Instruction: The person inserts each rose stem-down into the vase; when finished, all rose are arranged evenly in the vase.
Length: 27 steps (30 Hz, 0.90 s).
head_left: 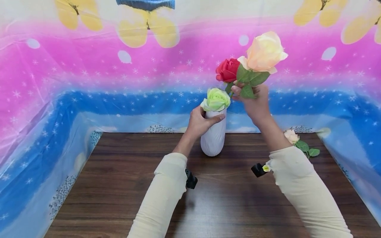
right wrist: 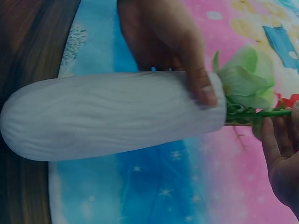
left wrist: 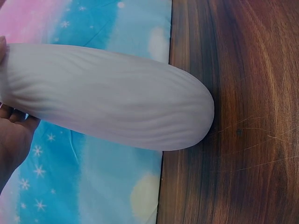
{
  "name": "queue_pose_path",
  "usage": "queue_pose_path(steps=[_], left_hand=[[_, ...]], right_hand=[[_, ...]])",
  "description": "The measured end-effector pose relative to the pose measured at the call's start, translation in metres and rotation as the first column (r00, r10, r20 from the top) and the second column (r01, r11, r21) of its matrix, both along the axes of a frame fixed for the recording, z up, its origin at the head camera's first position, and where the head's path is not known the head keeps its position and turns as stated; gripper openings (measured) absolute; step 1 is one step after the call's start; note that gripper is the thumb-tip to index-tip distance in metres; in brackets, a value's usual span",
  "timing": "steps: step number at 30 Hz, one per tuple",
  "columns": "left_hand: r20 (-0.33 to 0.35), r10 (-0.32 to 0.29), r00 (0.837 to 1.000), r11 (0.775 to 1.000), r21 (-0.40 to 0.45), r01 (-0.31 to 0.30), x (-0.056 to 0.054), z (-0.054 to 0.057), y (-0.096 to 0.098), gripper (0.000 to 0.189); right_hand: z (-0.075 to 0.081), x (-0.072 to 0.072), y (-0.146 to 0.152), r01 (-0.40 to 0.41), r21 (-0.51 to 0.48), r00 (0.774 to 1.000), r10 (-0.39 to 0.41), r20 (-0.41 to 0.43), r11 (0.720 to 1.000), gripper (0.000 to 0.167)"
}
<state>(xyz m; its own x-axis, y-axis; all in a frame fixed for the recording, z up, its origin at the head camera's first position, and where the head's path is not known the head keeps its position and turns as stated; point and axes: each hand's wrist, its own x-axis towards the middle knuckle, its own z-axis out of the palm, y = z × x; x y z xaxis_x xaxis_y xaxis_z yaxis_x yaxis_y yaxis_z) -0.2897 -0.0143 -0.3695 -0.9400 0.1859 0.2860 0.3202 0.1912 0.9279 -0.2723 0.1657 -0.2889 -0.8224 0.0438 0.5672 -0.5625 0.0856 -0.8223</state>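
Observation:
A white ribbed vase (head_left: 213,140) stands on the table, and my left hand (head_left: 198,124) grips it just below the mouth, thumb across the front. Out of that mouth rises a pale green rose (head_left: 217,100). Above and right of it, my right hand (head_left: 258,102) pinches the stem of a big peach rose (head_left: 265,53). In the right wrist view a green stem (right wrist: 268,113) runs from these fingers to the vase's mouth. Close beside the peach bloom is a red rose (head_left: 227,71); its lower stem is hidden.
Behind the right forearm, a small pale pink rose (head_left: 291,136) with green leaves lies at the far right of the brown wooden table (head_left: 125,185). A printed pink and blue cloth (head_left: 166,66) hangs along the table's back and sides.

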Motion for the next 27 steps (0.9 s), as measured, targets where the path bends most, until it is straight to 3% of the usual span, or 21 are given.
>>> queue_pose_path(steps=[9, 20, 24, 27], left_hand=[[-0.007, -0.012, 1.000, 1.000, 0.012, 0.012, 0.001, 0.001, 0.000, 0.051], [-0.009, -0.010, 1.000, 1.000, 0.010, 0.010, 0.001, 0.000, 0.002, 0.052], [-0.012, -0.010, 1.000, 1.000, 0.013, 0.010, 0.001, 0.001, 0.001, 0.052], [-0.011, -0.006, 1.000, 1.000, 0.012, 0.006, 0.000, 0.001, 0.001, 0.053]], right_hand=[[-0.022, -0.010, -0.003, 0.030, 0.138, 1.000, -0.030, -0.006, 0.990, 0.023], [-0.052, -0.015, 0.002, 0.143, 0.311, 0.990, -0.131, -0.059, 0.940, 0.030], [-0.054, -0.016, 0.000, 0.130, 0.316, 0.990, -0.143, 0.018, 0.940, 0.037], [-0.050, -0.016, 0.000, 0.065, 0.300, 0.985, -0.110, 0.135, 0.952, 0.041]])
